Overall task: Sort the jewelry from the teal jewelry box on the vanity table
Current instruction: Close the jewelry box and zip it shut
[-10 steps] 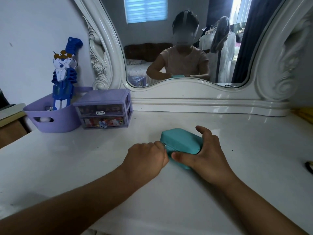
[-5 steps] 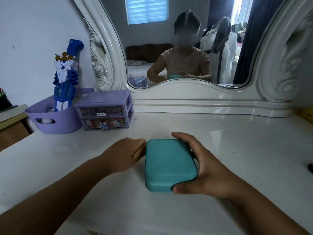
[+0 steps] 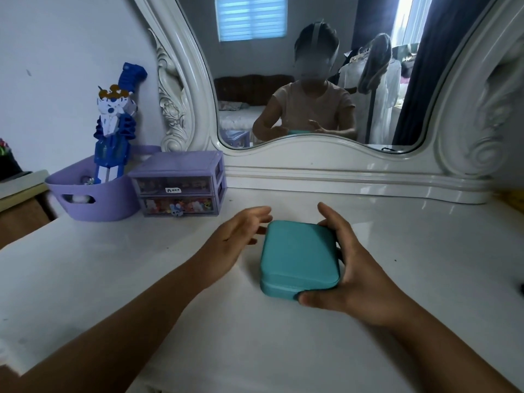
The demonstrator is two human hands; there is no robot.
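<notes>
White and glossy, the vanity table (image 3: pixel 425 251) ran up to a carved mirror (image 3: pixel 312 80) against a pale wall; the glass reflected a person in a short-sleeved top, a bed and a window blind. On the table's left rear stood a purple basket (image 3: pixel 93 199) holding a blue-and-white toy figure (image 3: pixel 113 129), and just beside it a small purple drawer unit (image 3: pixel 178 184) with two clear-fronted drawers.

The teal jewelry box (image 3: pixel 300 258) lay flat on the table near its middle, lid closed, between the two hands; both forearms reached in from the near edge, bare, angled inward toward the box.

The right hand (image 3: pixel 354 276) gripped the box along its right side; the thumb (image 3: pixel 312 300) curled under the near right corner, the fingers (image 3: pixel 331 219) wrapped round the far right corner, and the palm lay against the right edge.

The left hand (image 3: pixel 235 236) hovered just left of the box, palm turned toward it; its fingers were spread and loosely straight, holding nothing; the fingertips reached near the box's far left corner, though whether they touched it could not be told, since they were blurred.
</notes>
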